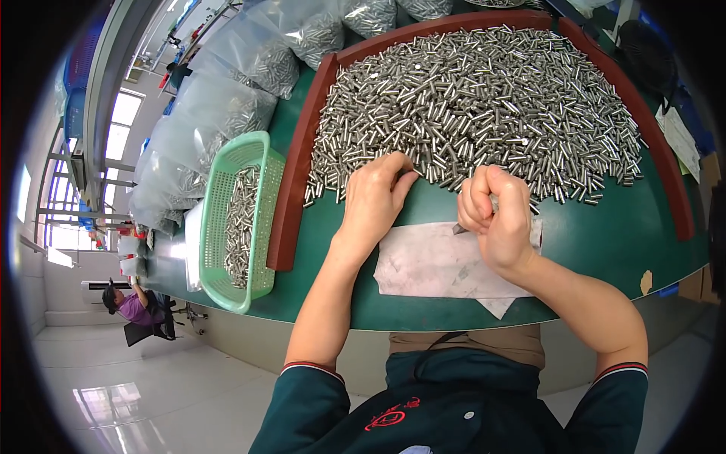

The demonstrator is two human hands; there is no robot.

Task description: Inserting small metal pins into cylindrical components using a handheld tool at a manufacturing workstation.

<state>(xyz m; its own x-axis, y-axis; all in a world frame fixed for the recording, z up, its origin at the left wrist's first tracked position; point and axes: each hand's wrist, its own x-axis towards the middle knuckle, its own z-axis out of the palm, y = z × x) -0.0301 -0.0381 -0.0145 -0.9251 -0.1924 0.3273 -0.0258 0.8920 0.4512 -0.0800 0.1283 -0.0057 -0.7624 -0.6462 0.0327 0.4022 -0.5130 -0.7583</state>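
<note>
A big heap of small shiny metal pins [484, 106] covers the green table inside a red-brown raised border [296, 159]. My left hand [374, 198] lies palm down at the heap's near edge, fingertips on the pins. To its right, my right hand [495, 216] is closed in a fist around a bunch of pins, with pointed ends sticking out at its left side. Both hands hover over a worn white paper sheet [431, 265] lying on the table.
A light green plastic basket [238, 219] holding more pins stands left of the border. Clear plastic bags of pins [219, 98] pile up at the far left. A seated person [128, 306] is in the background on the left.
</note>
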